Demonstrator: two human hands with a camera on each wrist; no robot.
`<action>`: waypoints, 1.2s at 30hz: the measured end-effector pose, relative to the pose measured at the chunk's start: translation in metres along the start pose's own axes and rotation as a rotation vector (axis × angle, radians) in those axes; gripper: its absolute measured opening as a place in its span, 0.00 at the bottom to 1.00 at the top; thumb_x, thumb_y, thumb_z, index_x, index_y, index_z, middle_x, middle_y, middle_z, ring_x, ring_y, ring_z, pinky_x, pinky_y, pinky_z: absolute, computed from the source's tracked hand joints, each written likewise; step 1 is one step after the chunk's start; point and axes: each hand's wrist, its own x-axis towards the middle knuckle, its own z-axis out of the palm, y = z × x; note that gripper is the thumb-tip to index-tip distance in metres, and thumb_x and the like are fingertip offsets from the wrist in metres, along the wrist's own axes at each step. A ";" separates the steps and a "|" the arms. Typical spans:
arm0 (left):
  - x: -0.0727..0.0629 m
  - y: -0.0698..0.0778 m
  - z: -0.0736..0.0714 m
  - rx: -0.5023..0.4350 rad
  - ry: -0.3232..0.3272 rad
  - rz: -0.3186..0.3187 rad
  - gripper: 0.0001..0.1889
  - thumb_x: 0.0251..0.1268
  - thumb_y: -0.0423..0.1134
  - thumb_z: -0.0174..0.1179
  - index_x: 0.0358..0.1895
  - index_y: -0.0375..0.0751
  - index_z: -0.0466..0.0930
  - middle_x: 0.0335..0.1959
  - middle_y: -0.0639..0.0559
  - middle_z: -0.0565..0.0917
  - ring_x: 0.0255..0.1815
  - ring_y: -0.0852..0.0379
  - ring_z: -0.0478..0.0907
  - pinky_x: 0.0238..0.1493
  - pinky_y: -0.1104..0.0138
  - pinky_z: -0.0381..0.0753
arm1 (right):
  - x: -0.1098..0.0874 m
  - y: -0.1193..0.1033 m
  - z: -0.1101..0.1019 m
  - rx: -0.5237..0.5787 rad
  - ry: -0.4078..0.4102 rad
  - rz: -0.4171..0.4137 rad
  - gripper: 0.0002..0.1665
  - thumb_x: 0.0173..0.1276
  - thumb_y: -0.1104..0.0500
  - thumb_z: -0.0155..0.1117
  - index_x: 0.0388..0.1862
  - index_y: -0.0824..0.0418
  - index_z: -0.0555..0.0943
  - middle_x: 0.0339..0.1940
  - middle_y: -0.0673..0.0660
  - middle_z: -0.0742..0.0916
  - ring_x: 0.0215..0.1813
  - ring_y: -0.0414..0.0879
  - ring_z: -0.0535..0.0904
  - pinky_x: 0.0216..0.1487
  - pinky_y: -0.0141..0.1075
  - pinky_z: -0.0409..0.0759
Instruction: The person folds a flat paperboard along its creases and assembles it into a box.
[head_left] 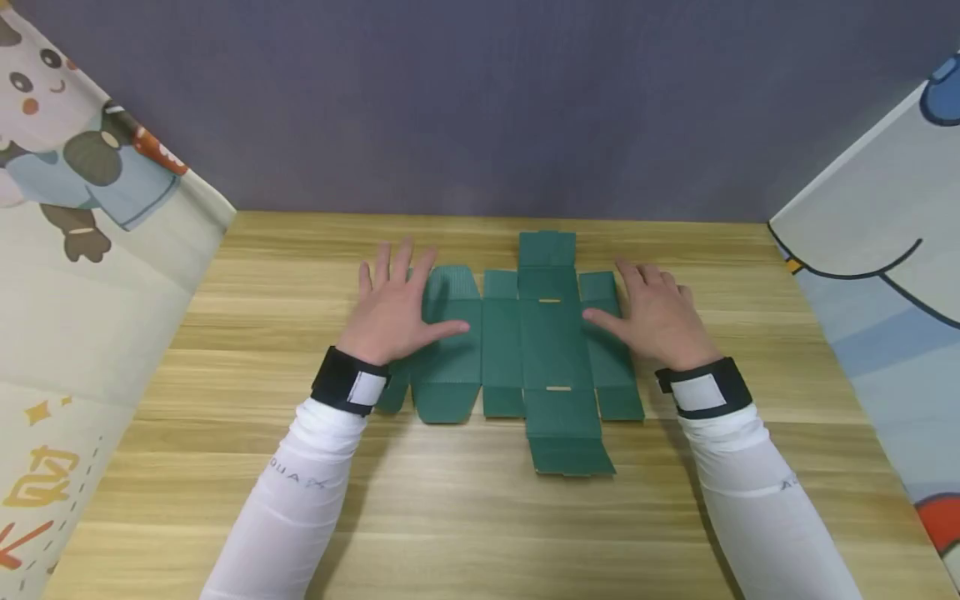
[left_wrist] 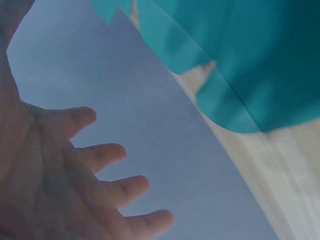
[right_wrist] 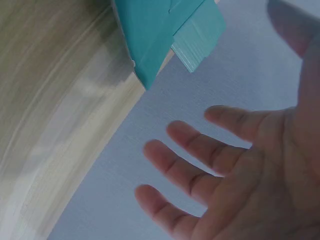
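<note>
Cardboard (head_left: 551,346), green, creased, many-flapped

Lt wood desk (head_left: 465,533) w/ streaky grain, running back to a dk purple-grey backdrop (head_left: 480,108). On my L, a whitish printed cloth (head_left: 112,333) w/ a cartoon character (head_left: 45,108) in lt blue, big round eyes, small smile, orange cheeks; lower down an orange star (head_left: 36,413), orange lettering (head_left: 45,477) & a red mark (head_left: 21,547). On my R, another printed cloth (head_left: 862,192), white & pale blue, w/ a curved blk outline (head_left: 847,275), a blue patch (head_left: 943,98) up top & a red patch (head_left: 942,522) nr the bottom.
</note>
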 end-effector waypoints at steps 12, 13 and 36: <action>0.011 0.032 0.013 -0.014 0.072 0.209 0.52 0.52 0.77 0.53 0.75 0.48 0.56 0.75 0.39 0.57 0.76 0.35 0.52 0.69 0.40 0.61 | 0.005 0.009 0.001 0.085 -0.140 0.129 0.51 0.64 0.28 0.53 0.62 0.72 0.72 0.53 0.71 0.82 0.50 0.63 0.79 0.44 0.57 0.79; 0.011 0.033 0.014 -0.019 0.073 0.215 0.51 0.53 0.76 0.53 0.75 0.48 0.56 0.75 0.39 0.57 0.76 0.36 0.53 0.69 0.41 0.61 | 0.005 0.010 0.002 0.095 -0.156 0.140 0.49 0.64 0.28 0.53 0.60 0.71 0.74 0.51 0.70 0.83 0.49 0.62 0.80 0.43 0.55 0.79; 0.011 0.036 0.011 -0.070 0.069 0.212 0.49 0.55 0.74 0.53 0.75 0.49 0.56 0.75 0.41 0.59 0.75 0.38 0.54 0.71 0.44 0.61 | 0.013 0.023 0.007 0.567 -0.318 0.140 0.32 0.67 0.47 0.64 0.60 0.67 0.68 0.47 0.64 0.83 0.44 0.52 0.82 0.47 0.41 0.78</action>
